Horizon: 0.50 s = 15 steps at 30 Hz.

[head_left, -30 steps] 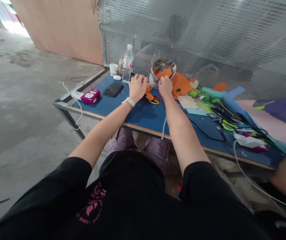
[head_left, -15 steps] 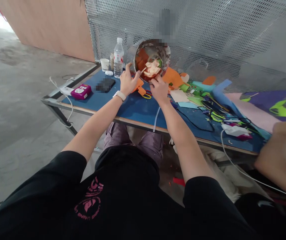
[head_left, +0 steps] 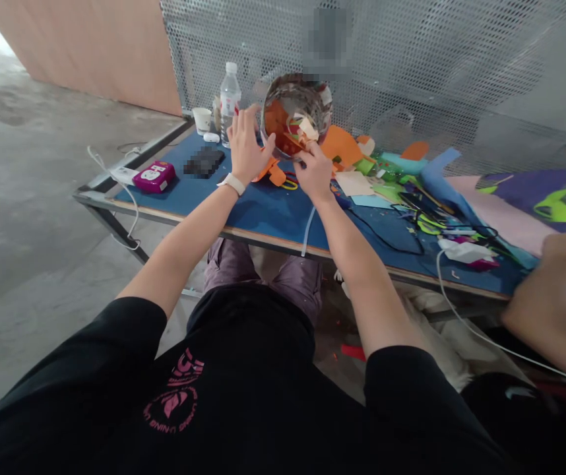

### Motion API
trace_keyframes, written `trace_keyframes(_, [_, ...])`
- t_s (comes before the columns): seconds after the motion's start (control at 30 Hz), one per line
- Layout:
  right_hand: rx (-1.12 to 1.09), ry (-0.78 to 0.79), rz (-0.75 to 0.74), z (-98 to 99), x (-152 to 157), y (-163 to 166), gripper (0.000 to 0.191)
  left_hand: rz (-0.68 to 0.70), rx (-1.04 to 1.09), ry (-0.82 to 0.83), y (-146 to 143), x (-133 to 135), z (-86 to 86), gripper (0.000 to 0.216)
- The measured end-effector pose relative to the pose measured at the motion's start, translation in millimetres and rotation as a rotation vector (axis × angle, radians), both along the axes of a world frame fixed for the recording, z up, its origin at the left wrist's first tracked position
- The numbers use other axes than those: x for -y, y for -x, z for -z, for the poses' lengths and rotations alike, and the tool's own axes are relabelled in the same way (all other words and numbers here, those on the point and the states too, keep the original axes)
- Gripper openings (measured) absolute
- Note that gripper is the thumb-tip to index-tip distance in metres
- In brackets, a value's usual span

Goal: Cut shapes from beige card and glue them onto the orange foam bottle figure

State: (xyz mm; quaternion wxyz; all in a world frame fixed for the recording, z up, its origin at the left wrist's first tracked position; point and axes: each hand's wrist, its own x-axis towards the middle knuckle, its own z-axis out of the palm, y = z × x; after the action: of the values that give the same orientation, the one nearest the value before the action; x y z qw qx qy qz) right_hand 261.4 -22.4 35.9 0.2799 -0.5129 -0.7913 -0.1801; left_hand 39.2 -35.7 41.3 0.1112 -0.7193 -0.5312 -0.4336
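A shiny round metal bowl (head_left: 283,99) is tipped on its side, its mouth facing me. Pale paper scraps (head_left: 307,130) lie low inside it, near an orange patch. At the bowl's left, my left hand (head_left: 248,146) has its fingers spread, the thumb close to the rim; I cannot tell whether it touches. My right hand (head_left: 315,173) has its fingers closed at the lower right rim and seems to grip it, just below the scraps. Below the bowl, between my hands, are orange paper pieces (head_left: 277,175) and a yellow scissors handle (head_left: 289,183).
A water bottle (head_left: 230,99), paper cup (head_left: 202,121), dark phone-like object (head_left: 204,162) and purple box (head_left: 154,177) stand left on the blue table (head_left: 263,218). Coloured paper (head_left: 342,148) and cables (head_left: 386,241) spread right, near another person's arm (head_left: 550,303). Perforated metal (head_left: 411,59) rises behind.
The pale scraps in the bowl have shifted, and fewer show now. My left hand's fingers have lifted and spread, while my right hand stays at the lower rim.
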Motion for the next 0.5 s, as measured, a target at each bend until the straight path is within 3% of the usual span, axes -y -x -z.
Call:
trace_keyframes(0.07, [0.035, 0.007, 0.021, -1.8, 3, 2, 0.041, -0.028, 0.089, 0.021, -5, 9, -7.0, 0.060])
trace_keyframes(0.2, [-0.002, -0.034, -0.076, -2.0, 6, 4, 0.048, 0.157, 0.047, 0.071, -17, 34, -21.7, 0.028])
trace_keyframes(0.3, [-0.008, -0.068, -0.107, 0.6, 3, 2, 0.049, 0.198, 0.047, 0.082, -21, 40, -24.3, 0.013])
trace_keyframes(0.5, [0.092, -0.029, -0.060, 2.8, -3, -6, 0.044, 0.117, 0.069, 0.056, -21, 19, -9.2, 0.018])
